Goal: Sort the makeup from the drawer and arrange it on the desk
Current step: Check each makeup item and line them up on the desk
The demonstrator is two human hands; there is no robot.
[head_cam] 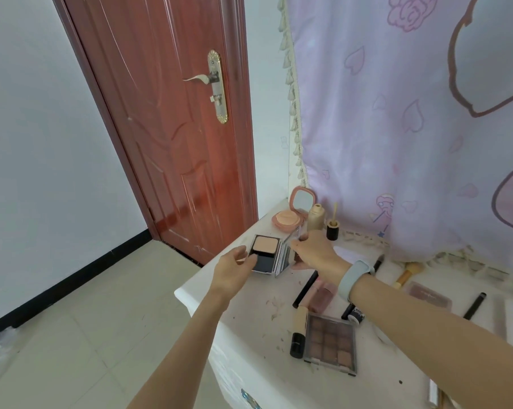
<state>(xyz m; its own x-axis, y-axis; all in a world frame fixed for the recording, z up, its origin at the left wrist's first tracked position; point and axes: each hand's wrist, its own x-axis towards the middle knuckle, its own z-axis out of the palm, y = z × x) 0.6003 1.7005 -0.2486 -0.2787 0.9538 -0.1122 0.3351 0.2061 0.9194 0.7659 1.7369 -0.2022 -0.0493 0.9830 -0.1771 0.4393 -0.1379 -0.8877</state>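
— What's she got hold of there?

— A square black powder compact (pixel 265 254) with a beige pan, its mirrored lid (pixel 284 252) stood open. It sits at the far left corner of the white desk (pixel 249 343). Her right hand (pixel 315 251) grips the lid edge from the three o'clock side, fingers curled round it. Her left hand (pixel 234 268) comes in at nine o'clock with fingers loosely spread, its fingertips at the compact's rim; I can't tell if they touch.

— And what's crowding it?

— At twelve o'clock from it, a round pink cushion compact (pixel 290 215), open, mirror up. Just beside that, at one o'clock, a beige foundation bottle (pixel 315 218) and a black cap with a gold wand (pixel 332 227). Under her right wrist, which wears a pale blue band (pixel 356 276), lie a black pencil (pixel 305 287) and a pink tube (pixel 323 299). Nearer us, at five o'clock, a clear-cased brown eyeshadow palette (pixel 330 343) touches a beige concealer stick with a black cap (pixel 298 332). A wooden-handled brush (pixel 407 274) lies by the lilac curtain (pixel 411 128).
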